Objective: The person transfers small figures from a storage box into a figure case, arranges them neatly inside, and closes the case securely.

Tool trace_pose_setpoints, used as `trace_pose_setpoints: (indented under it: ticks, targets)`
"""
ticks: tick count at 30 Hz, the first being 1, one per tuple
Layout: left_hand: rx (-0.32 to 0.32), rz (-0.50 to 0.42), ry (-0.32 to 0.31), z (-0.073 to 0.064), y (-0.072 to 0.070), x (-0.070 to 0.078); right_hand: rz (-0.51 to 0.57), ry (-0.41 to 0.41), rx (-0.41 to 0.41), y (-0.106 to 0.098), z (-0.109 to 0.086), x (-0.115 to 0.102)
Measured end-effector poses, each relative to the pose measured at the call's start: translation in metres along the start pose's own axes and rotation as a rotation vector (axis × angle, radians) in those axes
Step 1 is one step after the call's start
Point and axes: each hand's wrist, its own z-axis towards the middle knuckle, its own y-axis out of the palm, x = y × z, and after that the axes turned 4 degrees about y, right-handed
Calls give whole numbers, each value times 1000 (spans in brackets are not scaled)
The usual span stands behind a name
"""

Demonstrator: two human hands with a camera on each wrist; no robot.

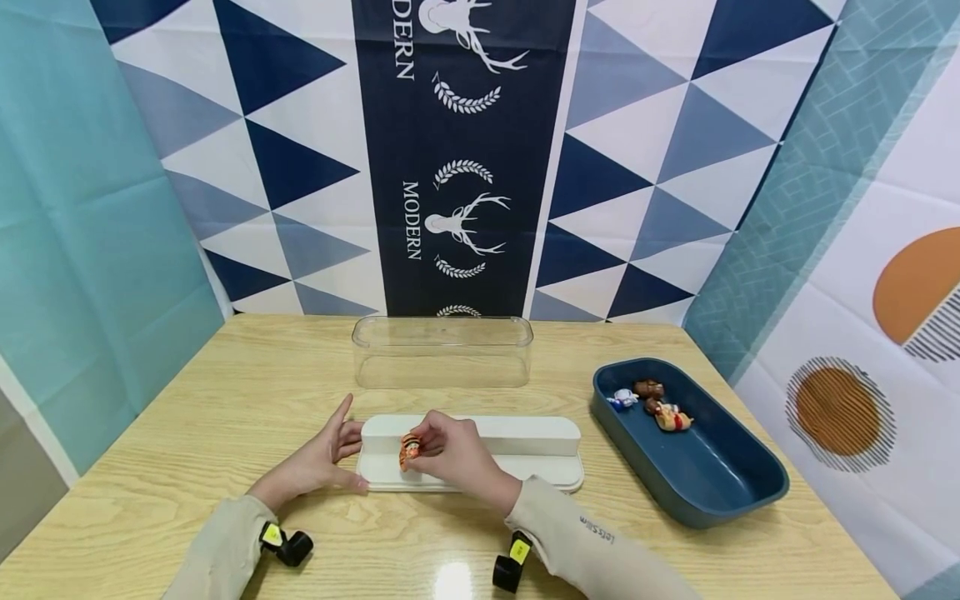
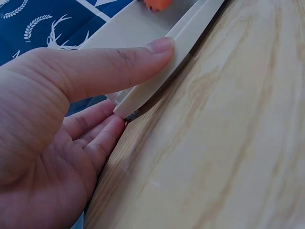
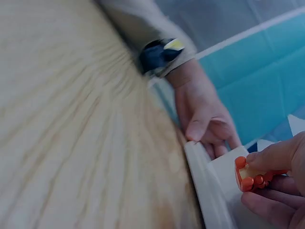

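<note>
Orange figure pinched, right hand was at the base, left hand spread against it, other figures seemingly unplaced in the bin.

A wood table, glare near its front, stands before a patterned wall; a teal wall rises at left.

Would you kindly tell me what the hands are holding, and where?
The right hand pinches the orange figurine by its sides, between thumb and fingers; the left hand holds the white base at its left end.
</note>
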Motion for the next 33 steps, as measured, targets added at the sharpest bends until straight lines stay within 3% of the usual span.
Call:
trace_pose_setpoints:
  ticks: [5,12,19,22,33]
  targets:
    - [-9,-10,5,1,0,0,-154,-65,-26,10,2,1]
    - [-18,26,27,1,1,2,-382,-88,-59,13,4,-5]
    - [-13,6,-8,0,1,4,-795,-243,-55,10,7,-11]
    - [-7,6,-23,-1,2,5,-921,-310,-31,10,6,-12]
    - [-13,28,-20,0,1,5,-905,-312,-46,3,5,-11]
